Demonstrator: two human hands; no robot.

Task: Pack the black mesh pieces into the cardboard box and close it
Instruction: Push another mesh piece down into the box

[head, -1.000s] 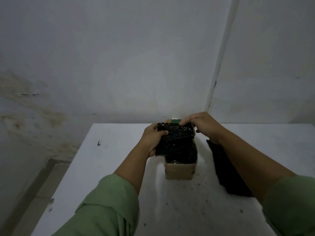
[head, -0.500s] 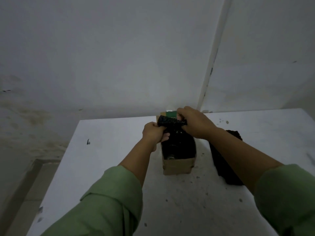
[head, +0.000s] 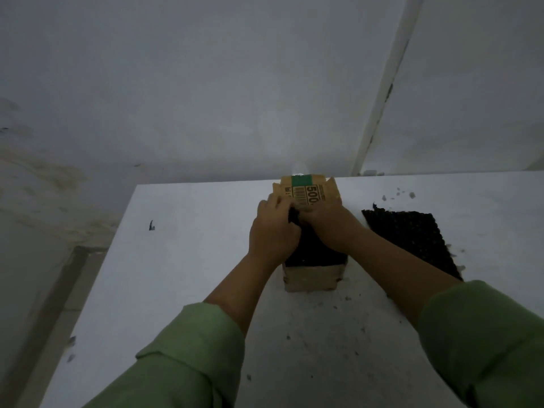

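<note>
A small cardboard box (head: 310,279) stands open on the white table (head: 191,245), its printed back flap (head: 307,189) raised with a green band. Black mesh (head: 313,250) fills the box opening. My left hand (head: 272,231) and my right hand (head: 329,225) are pressed together over the box, both closed on the top edge of the mesh piece inside it. A second black mesh piece (head: 412,240) lies flat on the table to the right of the box, partly hidden by my right forearm.
The table's left edge (head: 97,278) drops to the floor, and its back edge meets a grey wall. Small crumbs of debris (head: 400,195) lie near the far right and in front of the box. A small dark mark (head: 151,225) sits on the table at left.
The mesh piece has gone down from above the box into it. My hands have come closer together and lower over the opening. The back flap now shows behind them.
</note>
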